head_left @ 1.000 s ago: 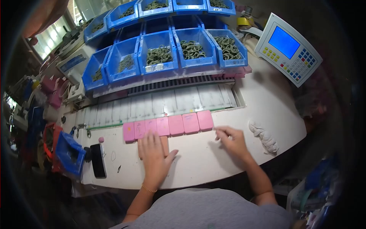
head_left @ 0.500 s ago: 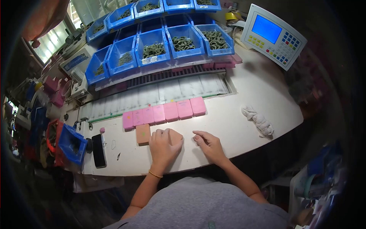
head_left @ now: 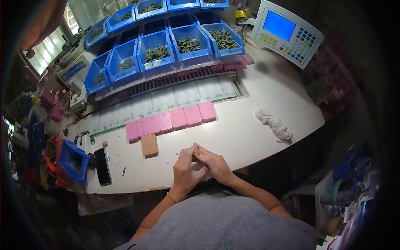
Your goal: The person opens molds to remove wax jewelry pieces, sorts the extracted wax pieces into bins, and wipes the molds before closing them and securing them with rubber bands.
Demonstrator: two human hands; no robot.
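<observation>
My left hand (head_left: 186, 168) and my right hand (head_left: 215, 166) meet at the table's front edge, fingertips together and fingers closed. Between them shows a narrow edge of an orange block (head_left: 197, 153); the fingers hide most of it. A second orange block (head_left: 150, 145) with a small green mark lies on the table to the left of my hands. Behind it, several pink blocks (head_left: 171, 120) stand side by side in a slanting row.
Blue bins (head_left: 156, 52) with small dark ring-like parts rise at the back. A control panel (head_left: 286, 33) with a lit blue screen stands back right. On the white table (head_left: 250, 125) lie a twisted white cloth (head_left: 273, 125) and a phone (head_left: 103, 166). A blue bin (head_left: 74, 161) sits far left.
My left hand has lifted the orange block off the table and drawn it toward me. My right hand has come in from the right to meet it. The view has shifted slightly.
</observation>
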